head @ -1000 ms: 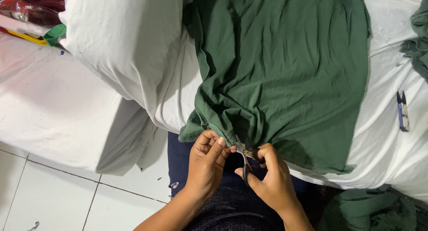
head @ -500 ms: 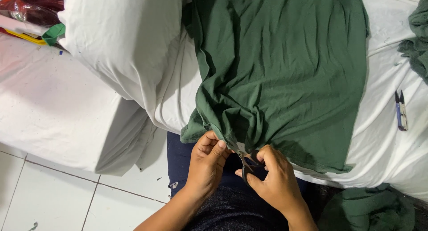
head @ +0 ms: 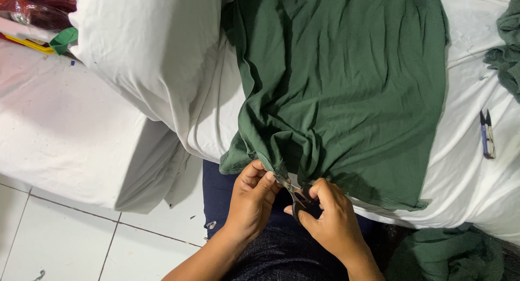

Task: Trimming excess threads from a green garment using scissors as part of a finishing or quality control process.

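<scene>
1. Pinching the hem of the green garment [head: 346, 91] with my left hand [head: 252, 199], I keep its edge bunched at the near side of the white-covered table [head: 476, 189].
2. My right hand [head: 327, 224] grips small scissors [head: 292, 193], blades at the hem beside my left fingertips.
3. Thread snips [head: 487, 134] lie well apart on the right, near another green cloth [head: 506, 53].

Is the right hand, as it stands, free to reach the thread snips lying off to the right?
Probably not: the right hand is holding small scissors at the green garment's hem. The path over the white cloth to the snips looks clear.
</scene>
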